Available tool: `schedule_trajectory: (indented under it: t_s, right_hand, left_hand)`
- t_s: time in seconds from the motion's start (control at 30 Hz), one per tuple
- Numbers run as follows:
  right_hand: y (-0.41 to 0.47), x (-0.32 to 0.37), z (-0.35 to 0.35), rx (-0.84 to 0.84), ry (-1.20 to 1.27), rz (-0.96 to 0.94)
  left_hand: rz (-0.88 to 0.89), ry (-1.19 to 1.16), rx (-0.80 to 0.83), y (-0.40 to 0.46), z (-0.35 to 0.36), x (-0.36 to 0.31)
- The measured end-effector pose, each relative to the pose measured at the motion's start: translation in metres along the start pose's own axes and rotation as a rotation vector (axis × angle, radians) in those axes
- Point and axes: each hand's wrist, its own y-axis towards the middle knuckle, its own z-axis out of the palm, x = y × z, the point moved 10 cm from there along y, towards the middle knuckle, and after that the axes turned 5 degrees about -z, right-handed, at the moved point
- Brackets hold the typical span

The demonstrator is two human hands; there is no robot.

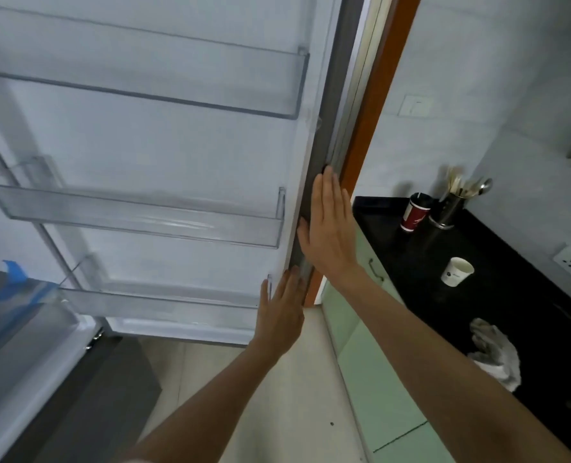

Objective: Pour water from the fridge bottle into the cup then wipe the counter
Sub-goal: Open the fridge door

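Note:
The fridge door (163,138) stands wide open, showing its white inner side with three clear shelves that hold nothing. My right hand (329,228) lies flat with straight fingers against the door's grey outer edge. Lower down, my left hand (282,312) touches the same edge with straight fingers. A white paper cup (456,271) stands on the black counter (497,312) to the right. A crumpled whitish cloth (496,354) lies nearer on that counter. No bottle is in view.
A red and black cup (416,212) and a metal utensil holder (451,208) stand at the counter's far end. Green cabinet fronts (370,379) run below the counter. A wooden door frame (377,111) rises behind the fridge door. Blue tape (13,279) marks the fridge body at left.

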Motion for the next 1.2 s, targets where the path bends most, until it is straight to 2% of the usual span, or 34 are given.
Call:
schedule_trajectory:
  t_s: [0.27, 0.7, 0.97, 1.2]
  right_hand:
    - [0.037, -0.035, 0.059, 0.087, -0.043, -0.043]
    - [0.089, -0.071, 0.154, 0.182, -0.096, -0.073]
    - [0.100, -0.070, 0.165, 0.067, -0.052, -0.126]
    - [0.103, -0.071, 0.168, 0.083, -0.038, -0.110]
  left_hand:
    - [-0.133, 0.085, 0.095, 0.073, 0.034, 0.017]
    - [-0.134, 0.179, 0.116, 0.162, 0.059, 0.050]
    - [-0.120, 0.220, 0.083, 0.179, 0.060, 0.044]
    - [-0.143, 0.195, 0.140, 0.177, 0.059, 0.045]
